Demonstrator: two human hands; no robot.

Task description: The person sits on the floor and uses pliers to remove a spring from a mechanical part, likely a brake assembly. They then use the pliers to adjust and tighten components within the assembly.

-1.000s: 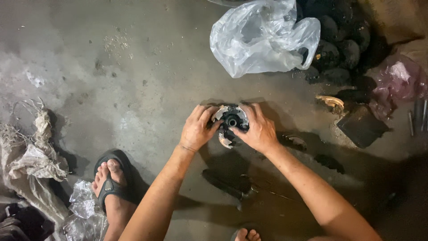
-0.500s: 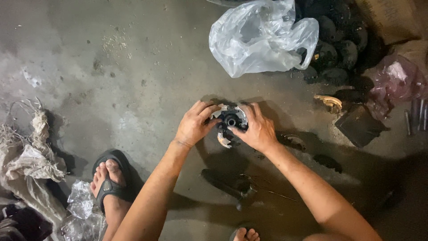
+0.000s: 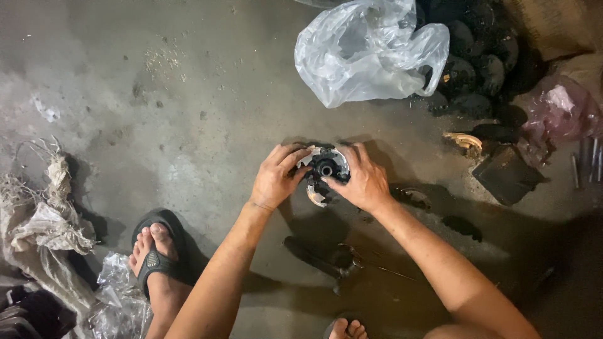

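- Greasy metal, round with a dark centre hole: this part [image 3: 323, 171] rests on the concrete floor [image 3: 188, 94], and we clasp it from both sides.
- Our left hand [image 3: 274, 177] and right hand [image 3: 363, 181] curl closed on its rim.
- It seems mid-handling; nothing looks taken off yet.
- Fingers hide its edges; dark tools [image 3: 326, 260] below sit in shadow.
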